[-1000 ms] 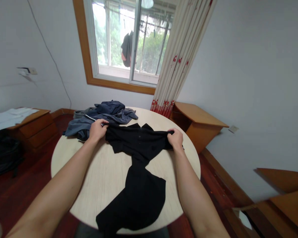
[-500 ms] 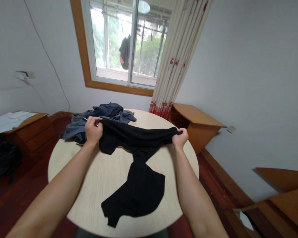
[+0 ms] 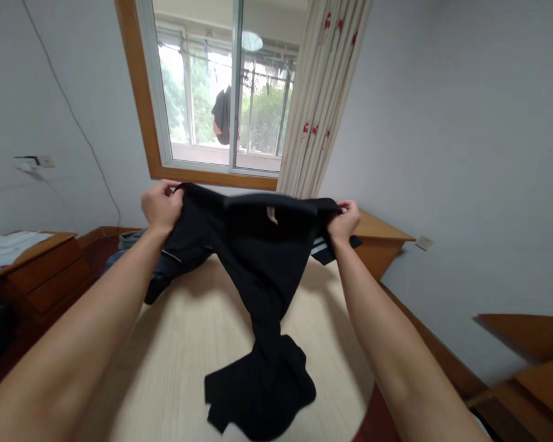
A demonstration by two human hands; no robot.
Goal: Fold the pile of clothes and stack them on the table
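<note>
A black shirt (image 3: pixel 267 270) hangs stretched between my two hands above the round table (image 3: pixel 179 344). My left hand (image 3: pixel 162 205) is closed on its left shoulder area, and my right hand (image 3: pixel 344 221) grips the opposite shoulder. Between them the neck opening shows a small white label (image 3: pixel 272 215). White stripes mark the sleeve (image 3: pixel 321 250) hanging by my right hand. Below, the shirt narrows into a twist, and its lower end lies bunched on the tabletop.
Dark clothes (image 3: pixel 124 252) lie at the table's left, partly hidden behind my left arm and the shirt. A wooden cabinet (image 3: pixel 382 245) stands behind my right hand. Left is a drawer unit (image 3: pixel 37 270) with papers (image 3: pixel 16 248). A curtain (image 3: pixel 311 123) hangs by the window.
Both hands have risen, lifting the upper part of the shirt off the table. Its neck opening, label and striped sleeve now show. The view has tilted up.
</note>
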